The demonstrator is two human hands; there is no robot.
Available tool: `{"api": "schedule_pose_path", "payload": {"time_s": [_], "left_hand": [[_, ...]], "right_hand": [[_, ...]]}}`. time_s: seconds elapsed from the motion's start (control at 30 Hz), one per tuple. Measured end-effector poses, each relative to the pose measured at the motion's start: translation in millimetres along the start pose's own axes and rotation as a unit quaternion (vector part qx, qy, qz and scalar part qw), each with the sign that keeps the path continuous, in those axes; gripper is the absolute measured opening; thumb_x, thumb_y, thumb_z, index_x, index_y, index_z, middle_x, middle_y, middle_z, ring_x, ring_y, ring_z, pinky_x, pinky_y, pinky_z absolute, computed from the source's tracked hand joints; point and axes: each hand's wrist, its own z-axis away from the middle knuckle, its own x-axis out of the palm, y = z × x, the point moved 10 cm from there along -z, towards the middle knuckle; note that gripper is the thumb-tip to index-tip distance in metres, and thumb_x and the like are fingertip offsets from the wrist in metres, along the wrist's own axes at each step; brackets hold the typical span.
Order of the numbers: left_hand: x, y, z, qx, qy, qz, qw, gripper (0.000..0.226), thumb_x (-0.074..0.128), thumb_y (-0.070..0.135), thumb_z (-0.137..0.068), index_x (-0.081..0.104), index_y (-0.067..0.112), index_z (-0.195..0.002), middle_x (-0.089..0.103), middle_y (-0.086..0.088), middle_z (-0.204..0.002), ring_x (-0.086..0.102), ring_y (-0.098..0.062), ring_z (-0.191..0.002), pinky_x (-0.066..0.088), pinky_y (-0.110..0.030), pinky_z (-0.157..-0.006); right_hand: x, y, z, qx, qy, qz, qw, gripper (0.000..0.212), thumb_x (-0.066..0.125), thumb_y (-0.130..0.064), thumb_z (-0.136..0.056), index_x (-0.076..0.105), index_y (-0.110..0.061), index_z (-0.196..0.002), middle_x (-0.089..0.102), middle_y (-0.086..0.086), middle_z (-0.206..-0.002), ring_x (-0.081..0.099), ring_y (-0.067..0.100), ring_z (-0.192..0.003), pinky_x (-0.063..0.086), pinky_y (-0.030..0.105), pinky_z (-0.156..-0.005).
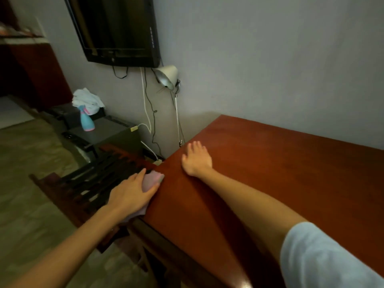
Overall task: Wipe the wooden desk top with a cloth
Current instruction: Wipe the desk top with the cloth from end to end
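At the desk top edge, left hand clamps the cloth; right hand lies flat, open.

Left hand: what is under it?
A pink cloth, held by the left hand at the desk edge. Its ends show beyond the hand at front and by the wrist; its middle and the edge beneath are covered.

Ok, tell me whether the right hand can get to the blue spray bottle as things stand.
Probably not without a step. The right hand lies flat on the desk top near its end; the spray bottle stands on a dark cabinet beyond that end, with a slatted rack between.
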Motion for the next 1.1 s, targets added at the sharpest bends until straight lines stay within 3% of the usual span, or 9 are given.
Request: {"api": "schedule_pose_path", "payload": {"time_s": [0.07, 0.17, 0.23, 0.33, 0.5, 0.63, 0.83, 0.97, 1.1], "left_hand": [[2, -5, 11, -0.005, -0.006, -0.008, 1.0, 0.078, 0.038, 0.067, -0.089, 0.018, 0.025, -0.152, 0.032, 0.0, -0.154, 0.042, -0.02, -0.133, 0.037, -0.034, -0.104], [-9, -18, 27, -0.01, 0.036, 0.003, 0.999, 0.061, 0.048, 0.049, -0.09, 0.034, 0.026, -0.144, 0.05, 0.0, -0.138, 0.055, -0.019, -0.117, 0.043, -0.032, -0.091], [-18, -28, 36, -0.009, 0.061, 0.009, 0.998, 0.046, 0.051, 0.043, -0.09, 0.044, 0.026, -0.133, 0.06, 0.001, -0.123, 0.06, -0.019, -0.103, 0.045, -0.031, -0.08], [-38, -51, 52, -0.036, 0.114, 0.011, 0.993, 0.034, 0.052, 0.039, -0.091, 0.05, 0.021, -0.12, 0.064, -0.003, -0.112, 0.062, -0.025, -0.098, 0.04, -0.032, -0.072], [-65, -71, 61, -0.059, 0.169, 0.017, 0.984, 0.033, 0.052, 0.038, -0.092, 0.05, 0.016, -0.116, 0.064, -0.009, -0.108, 0.063, -0.033, -0.094, 0.038, -0.033, -0.066], [-67, -61, 55, -0.058, 0.17, 0.022, 0.984, 0.033, 0.051, 0.038, -0.093, 0.05, 0.013, -0.114, 0.064, -0.009, -0.104, 0.062, -0.031, -0.09, 0.041, -0.034, -0.066], [-55, -17, 23, -0.007, 0.15, 0.059, 0.987, 0.037, 0.05, 0.039, -0.095, 0.05, 0.017, -0.124, 0.062, -0.006, -0.114, 0.06, -0.025, -0.099, 0.043, -0.035, -0.076], [-38, 29, -7, 0.058, 0.111, 0.054, 0.991, 0.041, 0.047, 0.036, -0.097, 0.046, 0.016, -0.133, 0.056, -0.006, -0.126, 0.055, -0.024, -0.109, 0.042, -0.037, -0.088], [-22, 41, -35, 0.079, 0.093, 0.021, 0.992, 0.042, 0.043, 0.042, -0.096, 0.049, 0.021, -0.132, 0.058, -0.003, -0.125, 0.056, -0.022, -0.106, 0.047, -0.038, -0.086]], "right_hand": [[13, -69, 8, -0.1, -0.023, -0.004, 0.995, 0.059, 0.02, -0.036, -0.102, 0.01, -0.006, -0.152, 0.004, 0.013, -0.16, -0.001, 0.025, -0.148, 0.003, 0.038, -0.12], [26, -123, 25, -0.211, -0.056, 0.002, 0.976, 0.054, 0.021, -0.032, -0.103, 0.015, -0.009, -0.152, 0.01, 0.01, -0.16, 0.002, 0.023, -0.148, 0.004, 0.037, -0.12], [26, -128, 30, -0.225, -0.058, 0.003, 0.973, 0.054, 0.021, -0.032, -0.103, 0.016, -0.009, -0.152, 0.011, 0.01, -0.16, 0.003, 0.022, -0.148, 0.004, 0.037, -0.12], [26, -141, 51, -0.244, -0.06, 0.009, 0.968, 0.056, 0.022, -0.035, -0.103, 0.015, -0.01, -0.152, 0.011, 0.009, -0.16, 0.003, 0.021, -0.148, 0.004, 0.036, -0.12], [31, -200, 133, -0.389, -0.059, 0.021, 0.919, 0.057, 0.035, -0.037, -0.1, 0.025, -0.01, -0.15, 0.019, 0.009, -0.158, 0.008, 0.022, -0.147, 0.006, 0.036, -0.119], [28, -184, 170, -0.425, -0.025, 0.087, 0.901, 0.064, 0.047, -0.023, -0.094, 0.02, -0.007, -0.15, 0.015, 0.011, -0.159, 0.008, 0.021, -0.148, 0.005, 0.033, -0.12], [-7, -57, 167, -0.306, -0.036, -0.036, 0.951, 0.05, 0.029, -0.019, -0.104, 0.018, -0.007, -0.151, 0.015, 0.007, -0.159, 0.008, 0.017, -0.148, 0.001, 0.022, -0.116], [-37, 123, 138, -0.079, 0.029, -0.017, 0.996, 0.051, 0.029, -0.029, -0.104, 0.02, -0.012, -0.151, 0.015, 0.004, -0.159, 0.008, 0.014, -0.147, -0.001, 0.019, -0.114], [-70, 304, 144, 0.172, 0.063, 0.014, 0.983, 0.059, 0.03, -0.039, -0.102, 0.023, -0.004, -0.149, 0.018, 0.013, -0.158, 0.014, 0.024, -0.147, 0.011, 0.032, -0.118]]}}
